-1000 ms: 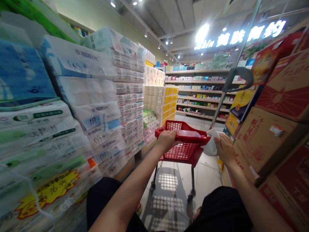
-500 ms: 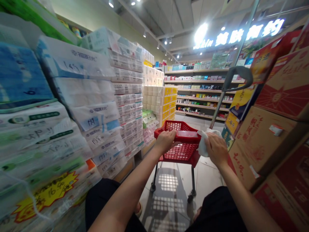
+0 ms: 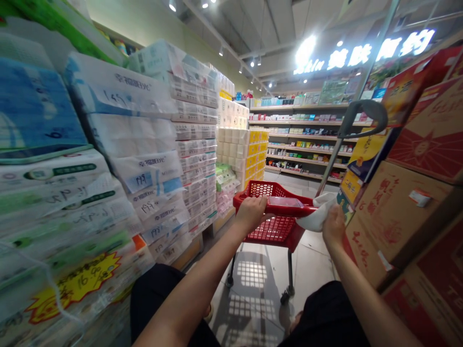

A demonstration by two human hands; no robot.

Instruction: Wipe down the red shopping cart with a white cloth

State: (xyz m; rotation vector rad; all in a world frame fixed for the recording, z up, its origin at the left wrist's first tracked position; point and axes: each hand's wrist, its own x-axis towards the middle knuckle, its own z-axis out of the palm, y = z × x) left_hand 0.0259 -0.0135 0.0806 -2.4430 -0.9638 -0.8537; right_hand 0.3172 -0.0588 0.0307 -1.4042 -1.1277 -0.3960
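A small red shopping cart (image 3: pixel 278 229) on wheels stands in the aisle in front of me. My left hand (image 3: pixel 252 212) is closed on the near rim of the cart at its left side. A white cloth (image 3: pixel 318 216) is in my right hand (image 3: pixel 333 225), which presses it against the cart's right corner. The cart's grey pull handle (image 3: pixel 365 113) rises on a slanted metal rod behind the cloth.
Tall stacks of packaged tissue and toilet paper (image 3: pixel 144 149) line the left side. Red and brown cardboard cartons (image 3: pixel 408 193) are piled close on the right. Stocked shelves (image 3: pixel 307 140) cross the far end of the tiled aisle under a lit sign.
My right hand slid the white cloth left along the cart's rim, then back to the right corner. My left hand stayed on the rim.
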